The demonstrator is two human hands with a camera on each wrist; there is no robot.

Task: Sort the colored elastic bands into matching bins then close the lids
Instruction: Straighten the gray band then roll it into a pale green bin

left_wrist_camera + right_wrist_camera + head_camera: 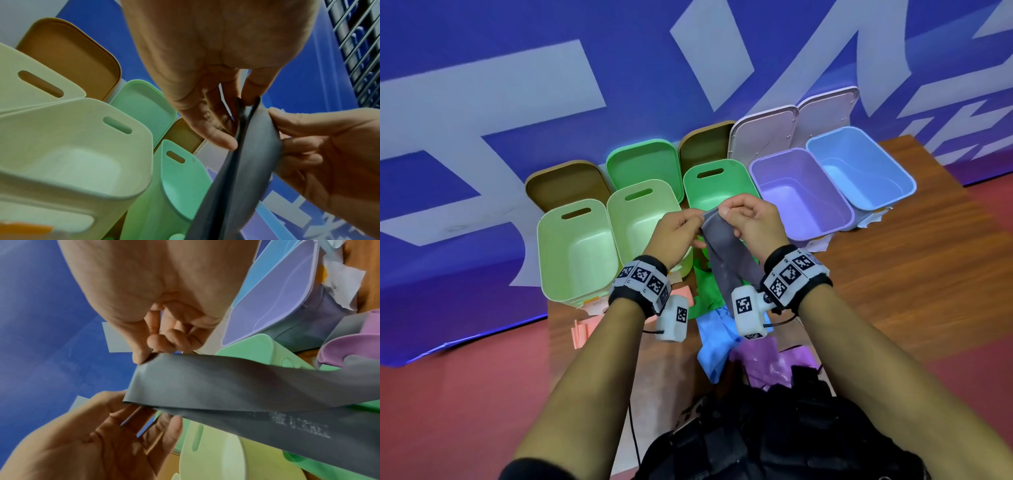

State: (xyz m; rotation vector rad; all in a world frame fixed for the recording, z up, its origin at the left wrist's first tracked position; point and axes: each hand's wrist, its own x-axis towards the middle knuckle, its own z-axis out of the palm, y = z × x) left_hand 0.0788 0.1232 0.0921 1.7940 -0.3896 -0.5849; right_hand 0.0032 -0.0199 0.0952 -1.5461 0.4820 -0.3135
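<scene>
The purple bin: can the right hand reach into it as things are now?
Probably yes: the purple bin is open beside the right hand, nothing between them, but that hand is pinching the grey band.

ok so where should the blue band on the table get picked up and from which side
Judging from the head view, take the blue band by its near, lower fold, coming from above on the person's side. It lies crumpled and flat on the table, its far end tucked under the green band, and the grey band that both hands hold hangs over that end.

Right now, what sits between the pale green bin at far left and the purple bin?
In the head view, a second pale green bin and a mint green bin, partly hidden by both hands holding the grey band.
</scene>
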